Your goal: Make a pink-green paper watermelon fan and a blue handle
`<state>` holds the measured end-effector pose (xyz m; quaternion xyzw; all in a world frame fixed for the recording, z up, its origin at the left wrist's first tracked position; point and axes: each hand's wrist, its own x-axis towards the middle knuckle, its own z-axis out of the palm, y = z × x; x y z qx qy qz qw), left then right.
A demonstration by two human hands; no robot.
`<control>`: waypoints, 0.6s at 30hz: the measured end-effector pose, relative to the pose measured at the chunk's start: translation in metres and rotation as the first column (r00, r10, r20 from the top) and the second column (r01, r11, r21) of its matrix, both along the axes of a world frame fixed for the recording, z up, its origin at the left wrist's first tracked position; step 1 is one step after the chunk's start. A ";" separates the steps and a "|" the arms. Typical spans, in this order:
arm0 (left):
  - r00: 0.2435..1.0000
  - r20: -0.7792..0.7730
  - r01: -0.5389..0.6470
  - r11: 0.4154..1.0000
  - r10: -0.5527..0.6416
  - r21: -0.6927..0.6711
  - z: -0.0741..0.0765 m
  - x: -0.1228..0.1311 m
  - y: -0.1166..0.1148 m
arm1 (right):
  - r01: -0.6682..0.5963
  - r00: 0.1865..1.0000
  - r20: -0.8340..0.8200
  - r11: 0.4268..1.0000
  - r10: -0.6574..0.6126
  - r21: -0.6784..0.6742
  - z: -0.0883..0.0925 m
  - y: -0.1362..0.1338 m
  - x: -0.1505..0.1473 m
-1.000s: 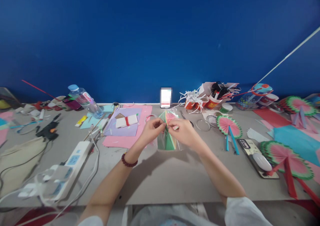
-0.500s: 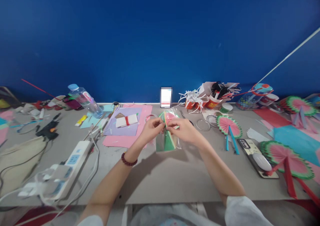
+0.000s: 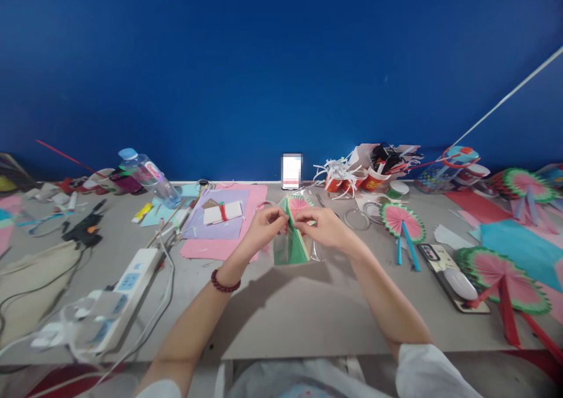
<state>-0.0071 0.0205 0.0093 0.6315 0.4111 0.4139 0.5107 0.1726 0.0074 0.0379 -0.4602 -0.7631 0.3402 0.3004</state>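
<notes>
Between my hands, above the middle of the table, is a clear plastic packet (image 3: 295, 252) with green and pink watermelon-patterned paper showing in it. My left hand (image 3: 267, 225) is closed in a pinch at the packet's middle, on its green part. Close beside it, my right hand (image 3: 324, 227) pinches the same packet with thumb and forefinger near the pink pleated part. The fingertips partly hide what lies between them. A bead bracelet (image 3: 226, 281) circles my left wrist.
To the left lie pink paper (image 3: 206, 248), a power strip (image 3: 128, 289), a glue gun (image 3: 85, 227) and a tilted plastic bottle (image 3: 152, 173). On the right are watermelon fans (image 3: 403, 222), a phone (image 3: 446, 283) bearing a white mouse (image 3: 460, 284), and red cups (image 3: 375, 180). A lit screen (image 3: 291, 172) stands behind.
The packet's green part has shifted slightly between my fingers and its lower edge sits a little higher. Both hands keep their pinch in nearly the same place.
</notes>
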 end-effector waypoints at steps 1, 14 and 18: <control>1.000 0.002 -0.002 1.000 0.002 -0.004 0.000 0.000 0.000 | -0.002 1.000 0.001 1.000 0.002 -0.007 0.000 0.000 0.000; 0.997 0.062 -0.040 0.999 0.039 0.019 0.004 0.002 -0.004 | 0.025 1.000 -0.005 0.997 -0.024 0.073 -0.004 0.000 0.001; 0.993 0.069 -0.102 0.994 0.099 0.039 0.006 0.005 -0.006 | 0.161 0.987 -0.057 0.969 -0.153 0.188 -0.004 -0.005 -0.005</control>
